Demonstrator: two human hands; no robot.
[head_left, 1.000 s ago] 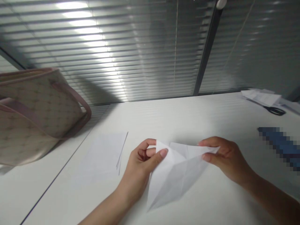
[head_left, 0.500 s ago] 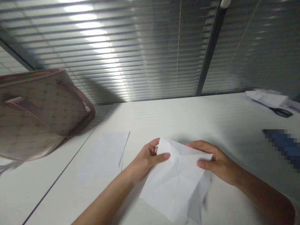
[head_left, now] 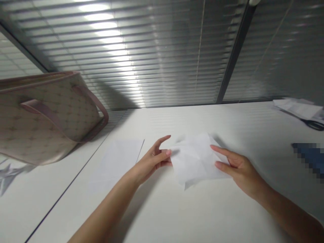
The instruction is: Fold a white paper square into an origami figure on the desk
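Note:
A creased white sheet of paper (head_left: 196,160), partly folded and a little blurred, lies between my two hands over the white table. My right hand (head_left: 240,170) grips its right side, thumb in front and index finger along the upper edge. Just at the sheet's left edge is my left hand (head_left: 150,158), its index finger raised and apart from the thumb. The thumb tip meets or nearly meets the paper there. Behind my left wrist, a flat stack of white paper (head_left: 116,162) rests on the table.
A pale patterned handbag (head_left: 50,118) with pink handles stands at the left. Folded paper (head_left: 8,175) lies below it. At the far right are more papers (head_left: 301,108), black-handled scissors (head_left: 314,125) and a dark blue pixelated item (head_left: 310,158). Window blinds (head_left: 164,57) rise behind the table (head_left: 164,216).
The paper has turned and moved up, away from me, and now lies flatter. My left hand has loosened from its pinch, with the index finger lifted. My right hand stays at the right side.

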